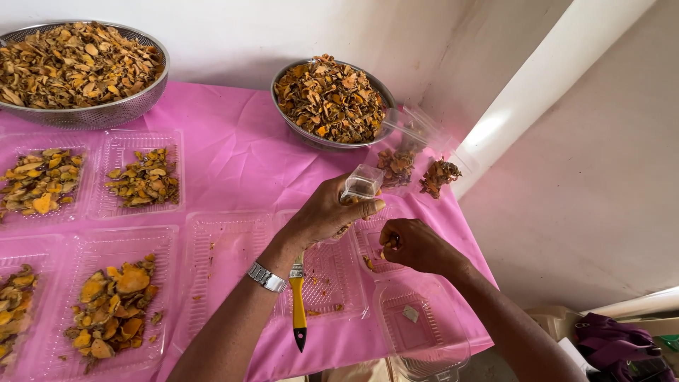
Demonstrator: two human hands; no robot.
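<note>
Head view: left hand [327,212] grips a small clear plastic bag [361,184], mouth open, above the clear trays [212,262]. Right hand [417,245], fingers curled, pinches orange dried pieces. The pink table's [240,155] right edge lies close; wall beyond.

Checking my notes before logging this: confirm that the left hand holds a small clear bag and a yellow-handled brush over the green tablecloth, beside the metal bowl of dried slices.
One detail is wrong: the tablecloth is pink, not green. The head view shows the left hand holding the small clear bag and yellow-handled brush over it, near the metal bowl of dried slices.
</note>
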